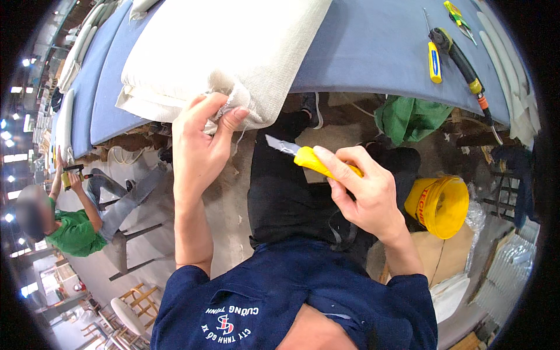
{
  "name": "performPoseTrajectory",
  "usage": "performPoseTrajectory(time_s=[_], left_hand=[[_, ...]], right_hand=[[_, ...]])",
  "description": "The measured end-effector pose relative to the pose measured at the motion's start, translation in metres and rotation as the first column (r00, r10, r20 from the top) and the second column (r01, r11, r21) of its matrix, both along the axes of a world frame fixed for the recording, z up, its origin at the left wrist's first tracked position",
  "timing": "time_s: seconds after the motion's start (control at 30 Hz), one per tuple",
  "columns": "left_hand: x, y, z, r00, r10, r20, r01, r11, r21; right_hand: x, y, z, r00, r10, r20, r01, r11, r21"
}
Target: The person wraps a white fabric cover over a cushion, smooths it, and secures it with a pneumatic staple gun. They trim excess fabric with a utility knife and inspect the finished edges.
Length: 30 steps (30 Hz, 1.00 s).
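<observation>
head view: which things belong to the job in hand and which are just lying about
In use:
- yellow utility knife, in the right hand
- cream fabric, pinched by the left hand

Apparently lying about:
- yellow-handled screwdriver
- black air tool
- yellow bucket
- green cloth

Off-white w/ fine woven texture on cloth. Yel. on knife, silvery-grey on blade. Plain blue across bench. Yel. w/ blue stripe on screwdriver, yel.-grn. on snips, blk. w/ yel. & orange bits on air tool. Dk. grn. on bag, yel. w/ red lettering on bucket. Navy w/ white & red print on shirt. Grn. on co-worker's top.
</observation>
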State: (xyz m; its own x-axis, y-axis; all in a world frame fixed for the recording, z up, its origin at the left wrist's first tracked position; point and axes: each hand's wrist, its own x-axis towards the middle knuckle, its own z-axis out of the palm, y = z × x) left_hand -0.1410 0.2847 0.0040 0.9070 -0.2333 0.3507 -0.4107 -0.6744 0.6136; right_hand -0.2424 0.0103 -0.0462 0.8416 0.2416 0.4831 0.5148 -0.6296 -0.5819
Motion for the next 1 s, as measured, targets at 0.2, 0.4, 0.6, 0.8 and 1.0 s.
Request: performPoseTrajectory(time_s=[0.2,0.4,0.6,0.8,1.0], left_hand=[[-0.001,0.006,0.013,0.959,0.145,-0.244,-0.179,0.977,-0.120],[0.005,0.023,0.025,0.985,0.159,-0.060,-0.170,0.927,-0.334],[-0.013,0.014,0.010,0.987,-0.144,0.072,0.087,0.854,0.513],[0.005,0.006,0.006,0.983,-0.182,0.034,0.171,0.964,0.205],[0.009,0.008,0.007,0.998,-0.050,-0.027,0.050,0.999,0.008]], right_hand=[[-0.001,0.002,0.019,0.999,0.029,-0.037,-0.030,0.999,-0.042],[0.008,0.010,0.016,1.000,0.014,0.017,-0.014,1.000,0.006],[0.014,0.001,0.021,0.997,-0.078,-0.004,0.078,0.985,0.151],[0.009,0.005,0.018,1.000,-0.008,0.011,0.008,0.999,0.039],[0.010,0.020,0.018,1.000,0.010,-0.012,-0.010,1.000,-0.029]])
